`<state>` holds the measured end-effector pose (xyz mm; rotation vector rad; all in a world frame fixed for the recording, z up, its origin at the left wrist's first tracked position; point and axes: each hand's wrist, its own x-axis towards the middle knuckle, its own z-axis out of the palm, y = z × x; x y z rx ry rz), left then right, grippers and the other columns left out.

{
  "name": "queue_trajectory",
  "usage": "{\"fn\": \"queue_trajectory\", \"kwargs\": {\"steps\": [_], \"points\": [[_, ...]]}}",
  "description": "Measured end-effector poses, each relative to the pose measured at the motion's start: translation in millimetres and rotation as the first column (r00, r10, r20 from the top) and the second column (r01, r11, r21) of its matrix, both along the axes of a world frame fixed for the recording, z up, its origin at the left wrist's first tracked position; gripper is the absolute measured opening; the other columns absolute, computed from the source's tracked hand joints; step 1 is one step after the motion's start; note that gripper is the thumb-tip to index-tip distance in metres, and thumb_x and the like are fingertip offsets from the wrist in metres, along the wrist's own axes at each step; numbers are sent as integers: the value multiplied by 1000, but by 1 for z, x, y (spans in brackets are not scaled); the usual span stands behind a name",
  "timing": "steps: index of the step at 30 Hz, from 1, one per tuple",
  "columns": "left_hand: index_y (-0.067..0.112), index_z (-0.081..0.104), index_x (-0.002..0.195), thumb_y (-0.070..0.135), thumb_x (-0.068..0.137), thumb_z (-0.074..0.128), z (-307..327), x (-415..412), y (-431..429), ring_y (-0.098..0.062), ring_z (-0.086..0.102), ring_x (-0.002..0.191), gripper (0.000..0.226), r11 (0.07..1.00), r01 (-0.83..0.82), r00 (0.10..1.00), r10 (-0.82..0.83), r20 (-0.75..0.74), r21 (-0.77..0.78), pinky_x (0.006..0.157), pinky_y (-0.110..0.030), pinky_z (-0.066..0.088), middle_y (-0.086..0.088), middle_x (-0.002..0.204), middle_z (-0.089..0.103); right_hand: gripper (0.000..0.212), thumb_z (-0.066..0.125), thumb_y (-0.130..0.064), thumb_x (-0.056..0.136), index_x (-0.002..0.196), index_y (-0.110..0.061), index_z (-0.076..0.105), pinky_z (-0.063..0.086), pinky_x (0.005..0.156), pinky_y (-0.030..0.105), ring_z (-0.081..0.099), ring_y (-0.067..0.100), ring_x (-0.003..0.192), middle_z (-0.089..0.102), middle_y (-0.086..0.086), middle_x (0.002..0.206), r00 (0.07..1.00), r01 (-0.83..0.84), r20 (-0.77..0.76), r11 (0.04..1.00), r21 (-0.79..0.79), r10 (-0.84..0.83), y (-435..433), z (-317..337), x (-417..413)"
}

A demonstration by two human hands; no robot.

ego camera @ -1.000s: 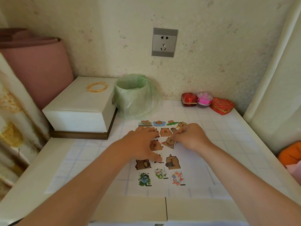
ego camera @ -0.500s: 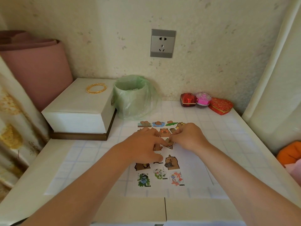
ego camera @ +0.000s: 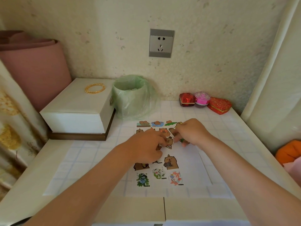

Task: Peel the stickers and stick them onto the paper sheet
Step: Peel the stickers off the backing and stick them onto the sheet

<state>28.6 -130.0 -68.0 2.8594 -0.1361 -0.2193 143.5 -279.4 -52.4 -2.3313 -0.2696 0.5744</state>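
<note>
Brightness: moderate, soft and even, with a warm yellowish cast over the pale speckled wall (ego camera: 211,46) and the white grid-patterned worktop (ego camera: 219,128).
Source: cannot tell; the white curtain (ego camera: 276,79) on the right looks brightest, almost washed out.
Shadows: faint and soft-edged beneath the bare forearms (ego camera: 97,185), falling on the white paper sheet (ego camera: 187,160).
Glare: small highlights on the red foil box (ego camera: 186,99).
Focus: the centre is fairly sharp; the brown capybara sticker (ego camera: 169,142) between the fingers is slightly smeared.
Distortion: wide-angle stretching at the edges; the curtain leans inward.

A: Where's the capybara sticker (ego camera: 169,142)?
B: Between my hands: my left grip (ego camera: 146,144) and right grip (ego camera: 193,133) both pinch its edges, over the paper sheet (ego camera: 192,163) on the worktop (ego camera: 228,128).
</note>
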Motion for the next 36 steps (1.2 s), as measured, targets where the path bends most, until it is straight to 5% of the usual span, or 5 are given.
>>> {"fn": "queue_trajectory", "kwargs": {"steps": [3,8,16,22,36], "points": [[33,57,133,30,92,57,-2,0,1,-11,34,137,42,1000,5,1000,-5,7,-1,108,-42,39,18,148,41,30,47,-24,88,79,-16,75,61,76,40,69,22,60,75,-3,70,980,-40,189,990,-136,66,-3,-8,7],[43,51,135,32,93,57,-10,-3,1,-15,38,129,44,997,74,995,-76,71,33,102,-43,41,16,147,39,31,51,-18,93,99,-33,77,56,85,39,66,17,95,71,-11,101,919,-225,294,961,-159,264,-13,-10,4],[43,49,141,35,98,47,-16,-8,3,-16,30,132,44,983,134,986,-145,81,123,105,-43,39,11,155,28,50,43,-12,97,139,-36,56,47,74,35,56,28,104,51,3,121,572,-437,402,680,-589,715,-31,-23,-17],[36,36,151,46,101,41,-22,-22,-8,-17,21,138,51,982,79,986,-102,131,172,111,-38,34,3,149,29,53,42,-13,99,149,-30,44,46,84,34,43,23,123,44,1,138,563,-439,448,711,-549,694,-46,-29,-28],[47,40,145,47,104,33,-9,-24,-22,-20,32,132,42,971,-13,993,-16,120,240,97,-34,46,-1,144,38,59,37,-12,85,136,-26,62,41,93,39,53,21,118,60,-8,134,460,-515,581,734,-442,672,-61,-40,-39]]}}
